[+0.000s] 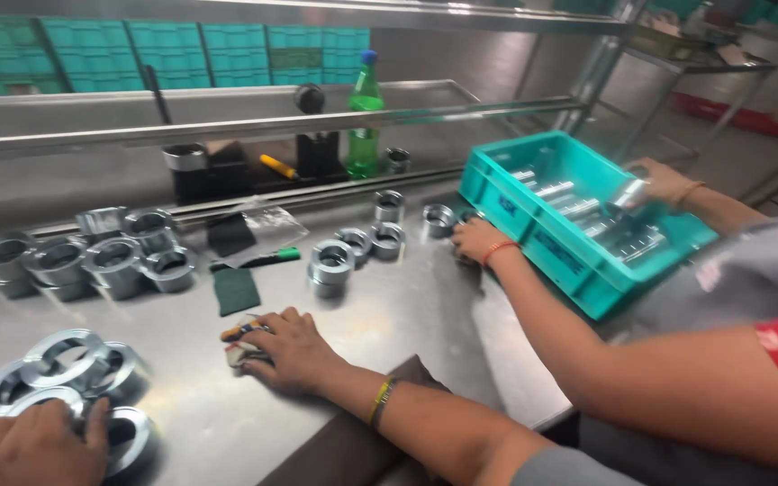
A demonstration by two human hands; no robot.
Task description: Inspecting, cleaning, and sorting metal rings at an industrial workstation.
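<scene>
Left hand sits at the near-left edge of the steel bench, fingers curled down on top of a cluster of shiny metal rings, resting on them w/ no clamp. Right hand lies flat mid-bench, fingers together, over a small orange-tipped tool just below a dark green pad. A co-worker's hand touches the bench beside a teal crate; more rings stand far left, green bottle at the back.

shiny steel rings, clustered flat, table's near-left
</scene>
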